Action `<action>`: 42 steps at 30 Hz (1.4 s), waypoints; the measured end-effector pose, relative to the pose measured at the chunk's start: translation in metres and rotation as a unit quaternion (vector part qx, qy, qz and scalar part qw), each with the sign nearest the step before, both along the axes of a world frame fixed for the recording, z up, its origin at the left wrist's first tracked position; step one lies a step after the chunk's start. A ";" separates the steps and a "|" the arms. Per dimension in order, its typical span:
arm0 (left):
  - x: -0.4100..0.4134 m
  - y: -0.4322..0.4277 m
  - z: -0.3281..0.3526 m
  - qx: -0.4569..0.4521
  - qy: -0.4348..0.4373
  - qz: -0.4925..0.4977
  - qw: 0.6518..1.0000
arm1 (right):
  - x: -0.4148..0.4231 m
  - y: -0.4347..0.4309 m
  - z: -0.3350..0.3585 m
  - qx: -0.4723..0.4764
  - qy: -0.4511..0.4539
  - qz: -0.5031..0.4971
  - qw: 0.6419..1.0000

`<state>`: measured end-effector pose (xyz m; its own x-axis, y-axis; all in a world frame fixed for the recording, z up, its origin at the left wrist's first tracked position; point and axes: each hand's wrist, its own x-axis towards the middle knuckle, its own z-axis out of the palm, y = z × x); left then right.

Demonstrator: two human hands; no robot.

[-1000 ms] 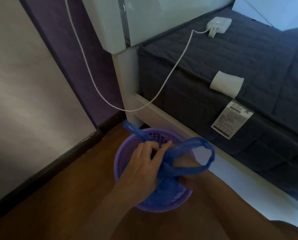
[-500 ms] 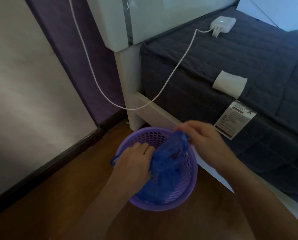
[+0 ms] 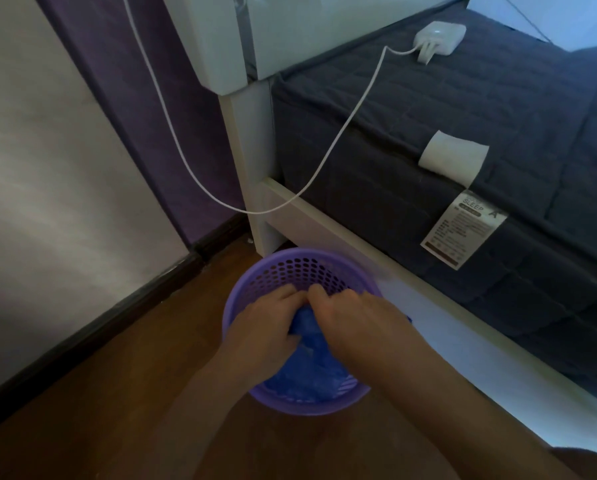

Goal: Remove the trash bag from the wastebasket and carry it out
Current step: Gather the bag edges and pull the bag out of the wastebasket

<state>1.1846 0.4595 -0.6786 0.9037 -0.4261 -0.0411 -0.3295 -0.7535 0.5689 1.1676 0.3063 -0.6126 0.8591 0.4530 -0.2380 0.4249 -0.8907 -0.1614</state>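
A purple perforated wastebasket [image 3: 291, 268] stands on the wooden floor beside the bed frame. A blue plastic trash bag [image 3: 312, 374] sits inside it, bunched at the top. Both hands reach down into the basket's mouth, side by side, fingertips touching. My left hand [image 3: 265, 327] clutches the bag's gathered top from the left. From the right, my right hand [image 3: 354, 318] closes over the same bunch. The bag's handles are hidden under the hands.
A white bed frame [image 3: 328, 233] with a dark quilted mattress [image 3: 463, 119] runs along the right. A white charger [image 3: 439, 34] lies on the mattress, its cable [image 3: 290, 199] sagging down to the left. A wall with dark skirting [image 3: 82, 334] bounds the left.
The raised bag handles have been pushed down into the basket. My right hand came down from the rim to meet my left hand on the bunched bag top.
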 end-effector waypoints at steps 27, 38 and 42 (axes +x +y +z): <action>-0.004 0.005 0.024 -0.218 0.135 0.073 0.964 | 0.031 -0.021 -0.043 0.564 0.253 -0.256 0.743; -0.010 -0.001 0.030 -0.407 0.266 0.163 0.858 | 0.028 -0.020 -0.038 0.566 0.271 -0.264 0.732; -0.015 -0.005 0.039 -0.510 0.365 0.175 0.759 | 0.029 -0.017 -0.036 0.575 0.274 -0.268 0.723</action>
